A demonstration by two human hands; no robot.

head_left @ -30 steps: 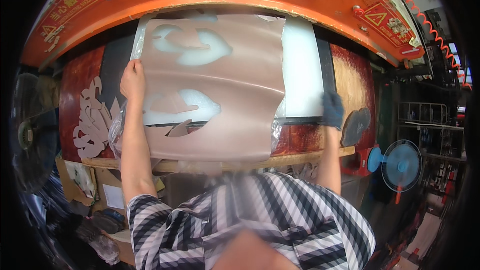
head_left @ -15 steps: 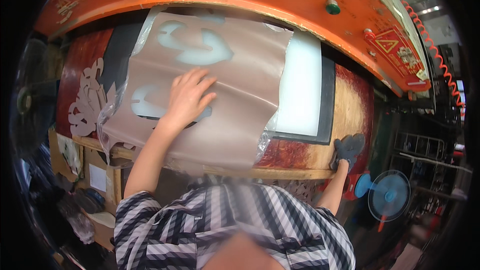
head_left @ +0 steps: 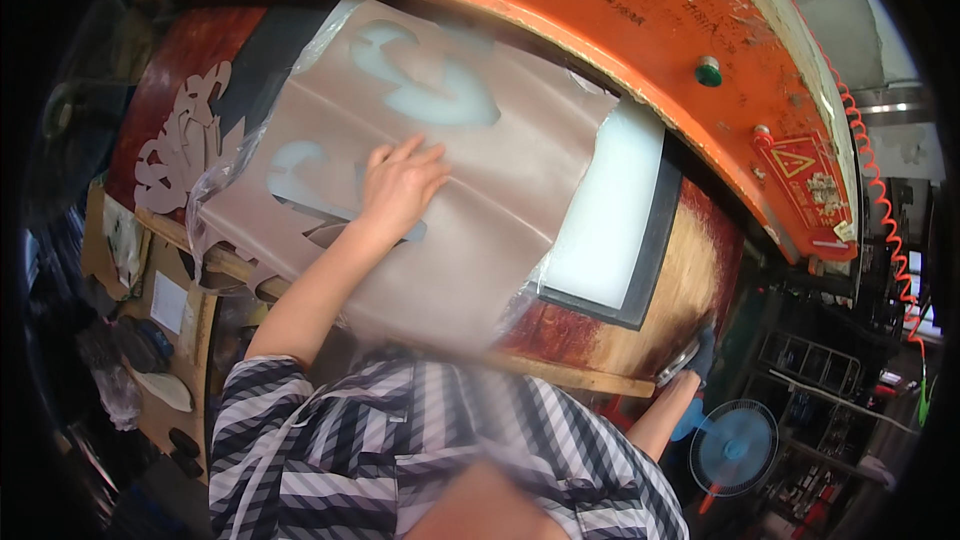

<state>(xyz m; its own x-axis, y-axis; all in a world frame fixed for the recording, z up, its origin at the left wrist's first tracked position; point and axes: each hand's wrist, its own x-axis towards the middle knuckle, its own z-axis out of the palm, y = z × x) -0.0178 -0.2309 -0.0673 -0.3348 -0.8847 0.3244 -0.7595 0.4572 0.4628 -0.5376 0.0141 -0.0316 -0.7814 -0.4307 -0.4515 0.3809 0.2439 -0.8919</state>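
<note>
A brownish-pink sheet (head_left: 500, 180), like leather or synthetic leather, lies over a white board (head_left: 618, 210). Curved shapes have been cut out of it, and the white shows through. My bare left hand (head_left: 402, 185) rests on the middle of the sheet beside a cut-out, palm down with fingers spread, holding nothing. At the table's right end my right hand (head_left: 704, 355), in a dark grey glove, is closed on a thin shiny metal-edged piece (head_left: 678, 364). Its full shape is hidden by the hand and blur.
An orange machine beam (head_left: 560, 15) with a green button (head_left: 708, 71) spans the table's far side. Curved cut pieces (head_left: 185, 145) are heaped at the left. A blue fan (head_left: 733, 448) stands at the lower right, below a coiled red hose (head_left: 875, 175).
The view has turned and shifted. My right gloved hand has left the wooden surface's corner and now holds the metal-edged piece at the edge. My left hand stays on the sheet.
</note>
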